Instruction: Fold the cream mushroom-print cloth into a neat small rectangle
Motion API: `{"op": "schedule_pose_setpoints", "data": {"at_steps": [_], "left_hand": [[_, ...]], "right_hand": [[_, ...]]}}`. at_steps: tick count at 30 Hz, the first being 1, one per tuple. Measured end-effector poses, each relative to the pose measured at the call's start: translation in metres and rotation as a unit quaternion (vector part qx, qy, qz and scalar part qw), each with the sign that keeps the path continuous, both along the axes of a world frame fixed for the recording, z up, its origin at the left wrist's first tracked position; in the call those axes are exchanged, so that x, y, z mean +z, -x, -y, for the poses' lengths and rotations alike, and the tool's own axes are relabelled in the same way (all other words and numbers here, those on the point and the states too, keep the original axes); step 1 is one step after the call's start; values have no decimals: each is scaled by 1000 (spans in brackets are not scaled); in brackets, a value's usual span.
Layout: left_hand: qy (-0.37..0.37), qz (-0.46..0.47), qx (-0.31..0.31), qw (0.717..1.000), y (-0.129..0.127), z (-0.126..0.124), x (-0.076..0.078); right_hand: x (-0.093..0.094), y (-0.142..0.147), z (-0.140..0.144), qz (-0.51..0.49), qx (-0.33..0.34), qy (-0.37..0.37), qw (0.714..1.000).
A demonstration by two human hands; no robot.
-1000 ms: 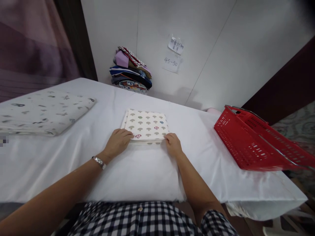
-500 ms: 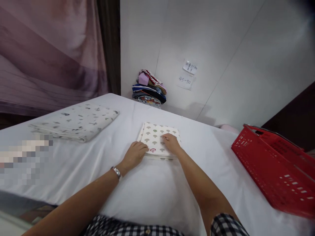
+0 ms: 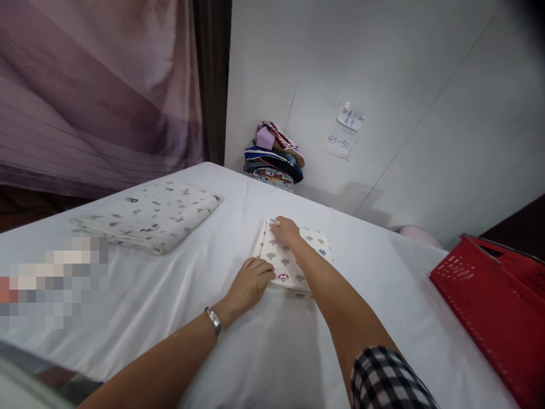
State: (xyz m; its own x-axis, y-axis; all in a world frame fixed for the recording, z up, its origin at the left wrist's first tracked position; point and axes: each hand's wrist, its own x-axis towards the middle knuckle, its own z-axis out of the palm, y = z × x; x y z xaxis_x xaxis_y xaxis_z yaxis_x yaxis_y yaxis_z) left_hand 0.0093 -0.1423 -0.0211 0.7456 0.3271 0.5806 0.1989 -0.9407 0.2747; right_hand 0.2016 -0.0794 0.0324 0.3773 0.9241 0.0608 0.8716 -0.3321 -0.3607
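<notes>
A folded white cloth [image 3: 279,262] printed with grey mushrooms and a few coloured marks lies flat before me. At its near left corner, my left hand [image 3: 251,282] has its fingers bent over the edge and closed on the fabric; the thumb is hidden. My right hand [image 3: 286,232] reaches across the cloth to the far left corner, its fingers curled and pinching there. My right forearm covers part of the cloth's right side. Another folded white cloth [image 3: 149,218] with small grey prints rests to the left, apart from both hands.
White fabric covers the table [image 3: 238,204]. A red plastic basket [image 3: 481,295] stands at the right. A pile of folded clothes [image 3: 275,156] sits beyond the far edge, against the wall with paper notes [image 3: 340,142]. A pink-purple curtain [image 3: 106,85] hangs at the left.
My right hand has moved from the middle right of the mushroom-print cloth to its far left corner. My left hand stays at the near left corner. The whole view has shifted slightly.
</notes>
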Motion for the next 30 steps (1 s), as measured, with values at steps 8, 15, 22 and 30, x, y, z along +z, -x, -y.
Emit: {"op": "schedule_pose_setpoints", "data": {"at_steps": [8, 15, 22, 30], "left_hand": [[16, 3, 1, 1000, 2, 0, 1], [29, 32, 45, 998, 4, -13, 0], [119, 44, 101, 987, 4, -22, -9], [120, 56, 124, 983, 5, -22, -10]], "right_hand": [[-1, 9, -33, -27, -60, 44, 997], [1, -4, -42, -79, -97, -20, 992], [-18, -5, -39, -225, -70, -31, 971], [-10, -3, -23, -261, 11, -21, 965]]}}
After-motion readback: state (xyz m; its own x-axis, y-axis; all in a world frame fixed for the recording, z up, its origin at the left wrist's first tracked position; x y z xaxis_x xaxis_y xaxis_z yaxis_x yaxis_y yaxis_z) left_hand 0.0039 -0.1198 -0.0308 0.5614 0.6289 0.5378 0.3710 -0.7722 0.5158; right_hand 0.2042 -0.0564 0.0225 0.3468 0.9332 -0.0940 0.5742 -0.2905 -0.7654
